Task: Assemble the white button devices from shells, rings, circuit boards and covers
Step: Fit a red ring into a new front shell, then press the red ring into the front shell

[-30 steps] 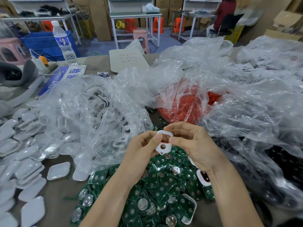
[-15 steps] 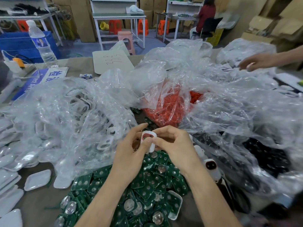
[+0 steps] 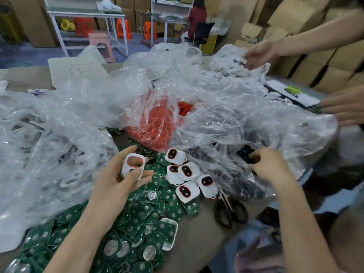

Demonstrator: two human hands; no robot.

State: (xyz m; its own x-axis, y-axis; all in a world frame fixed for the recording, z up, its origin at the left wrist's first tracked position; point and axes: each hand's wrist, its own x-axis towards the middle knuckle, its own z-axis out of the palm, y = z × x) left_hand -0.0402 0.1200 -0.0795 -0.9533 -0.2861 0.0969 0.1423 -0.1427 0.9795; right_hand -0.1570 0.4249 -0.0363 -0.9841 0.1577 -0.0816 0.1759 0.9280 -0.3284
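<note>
1. Cardboard boxes (image 3: 295, 16) stack up behind a brown surface (image 3: 199, 229) crowded with clear plastic bags.
2. The person's left hand (image 3: 118, 182) grips a white shell (image 3: 140, 170) with a red ring (image 3: 127, 161) seated in it. The thumb and fingers curl round its sides, above green circuit boards (image 3: 137, 215) heaped at the near edge.
3. The right hand (image 3: 269, 166), fingers curled, pinches a black part (image 3: 245, 152) at a bag of black parts (image 3: 226, 174) toward the right edge.
4. Five white button devices (image 3: 188, 171) lie clustered between the hands, just beside black scissors (image 3: 230, 211).
5. A bag of red rings (image 3: 157, 125) sits mid-surface.
</note>
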